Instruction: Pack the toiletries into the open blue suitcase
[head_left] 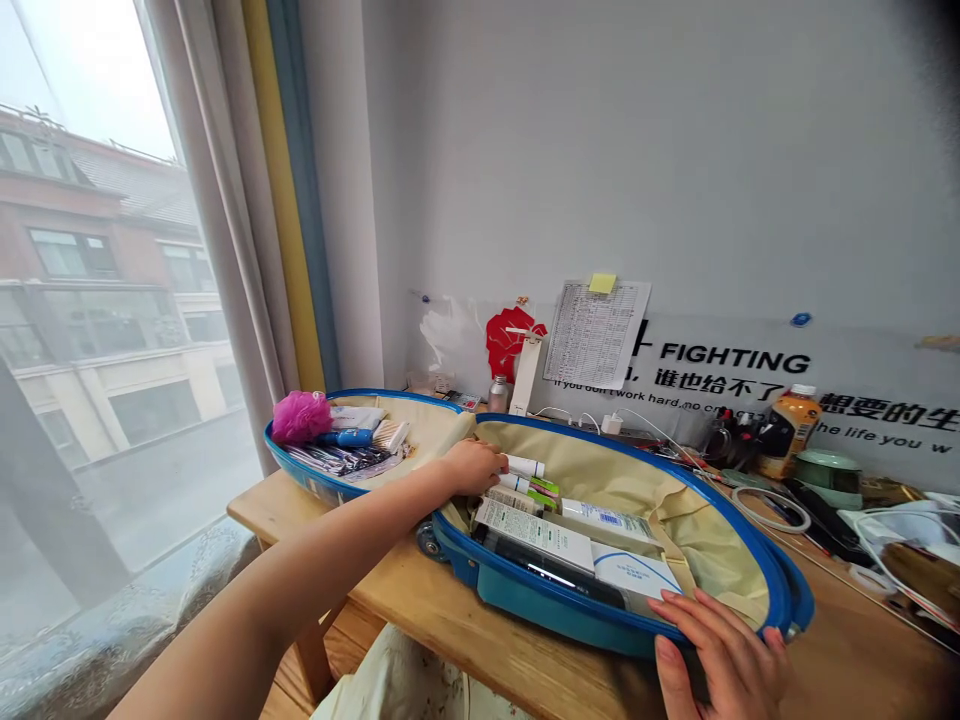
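Note:
A blue-rimmed suitcase (570, 628) with cream lining lies opened out on a wooden table. My left hand (474, 466) reaches into the left end of its nearer half. Its fingers are curled down beside white tubes (526, 466); what they hold, if anything, is hidden. A white printed box (536, 530), another white box with a blue line (634, 572), a white pack (606, 518), green-ended items (543, 490) and a dark glossy case (544, 572) lie in this half. My right hand (724, 650) rests on the near right rim, fingers stretched out and thumb apart.
The other suitcase half holds a pink bath puff (301, 416), a blue item (351, 438) and shiny packets (330, 459). Behind are a power strip with chargers (611, 424), an orange bottle (790, 430), a green container (827, 478) and cables (772, 508). A window is left.

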